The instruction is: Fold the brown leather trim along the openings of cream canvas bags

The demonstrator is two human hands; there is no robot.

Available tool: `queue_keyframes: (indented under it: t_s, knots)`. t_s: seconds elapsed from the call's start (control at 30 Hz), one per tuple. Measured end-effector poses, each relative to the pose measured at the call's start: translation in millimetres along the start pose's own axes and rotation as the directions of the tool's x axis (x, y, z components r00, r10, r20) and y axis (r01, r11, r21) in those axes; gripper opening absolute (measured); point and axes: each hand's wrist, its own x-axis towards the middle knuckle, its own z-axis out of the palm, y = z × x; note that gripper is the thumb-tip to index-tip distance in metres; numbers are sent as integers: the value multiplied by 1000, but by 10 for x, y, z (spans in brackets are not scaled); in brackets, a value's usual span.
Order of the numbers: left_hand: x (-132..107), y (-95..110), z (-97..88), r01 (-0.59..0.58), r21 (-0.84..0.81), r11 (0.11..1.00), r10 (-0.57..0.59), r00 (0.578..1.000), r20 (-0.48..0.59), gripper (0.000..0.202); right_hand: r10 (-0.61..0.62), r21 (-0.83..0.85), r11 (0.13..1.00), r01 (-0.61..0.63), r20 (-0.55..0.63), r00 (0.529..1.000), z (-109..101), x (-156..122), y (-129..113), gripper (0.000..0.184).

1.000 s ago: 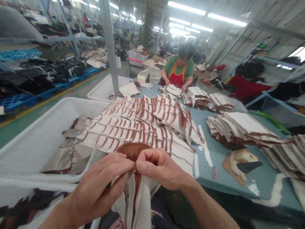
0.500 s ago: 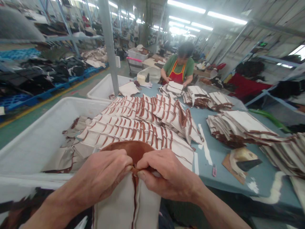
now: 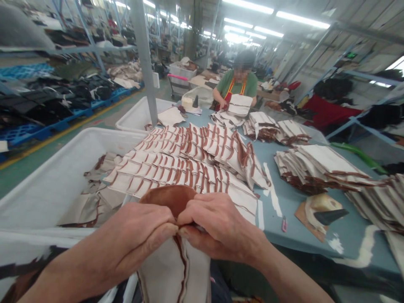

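Both of my hands pinch the top edge of a leather piece [image 3: 170,269], off-white on its outer face, reddish brown inside, with a seam running down its middle. My left hand [image 3: 142,227] is closed on the edge just left of the seam. Pressed close beside it, my right hand [image 3: 217,227] grips the same edge on the right. The brown inner side curves up behind my fingers; the fingertips hide the exact point of hold. Just beyond lie overlapping rows of similar white-and-brown pieces [image 3: 189,170] on the blue-grey table [image 3: 271,229].
A white plastic bin [image 3: 28,195] with more pieces stands at left. Stacked pieces [image 3: 325,166], a tape roll [image 3: 325,206] and a small pink-handled tool [image 3: 284,224] occupy the table's right side. Across the table, a co-worker [image 3: 235,90] handles a piece. A metal post [image 3: 145,63] rises at the bin.
My hands have closed in over the seam, and the piece's lower part has swung slightly right, its seam now bending. Across the table, the co-worker has raised a white piece.
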Motion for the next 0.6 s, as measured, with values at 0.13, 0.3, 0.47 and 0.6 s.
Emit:
queue_keyframes:
  t_s: [0.13, 0.3, 0.47, 0.6]
  knots:
    - [50, 90, -34, -16, -58, 998, 19, 999, 43, 47, 20, 76, 997, -23, 40, 999, -23, -16, 37, 23]
    - [-80, -40, 109, -83, 12, 996, 84, 994, -75, 37, 215, 124, 962, -245, 217, 952, -69, -132, 329, 33]
    - [-279, -254, 210, -29, 206, 978, 78, 969, -234, 31, 426, 253, 819, -515, 335, 841, -94, -279, 605, 36]
    - [-407, -310, 166, 63, 180, 982, -17, 968, -250, 28, 422, 473, 680, -560, 372, 826, -160, -205, 505, 27]
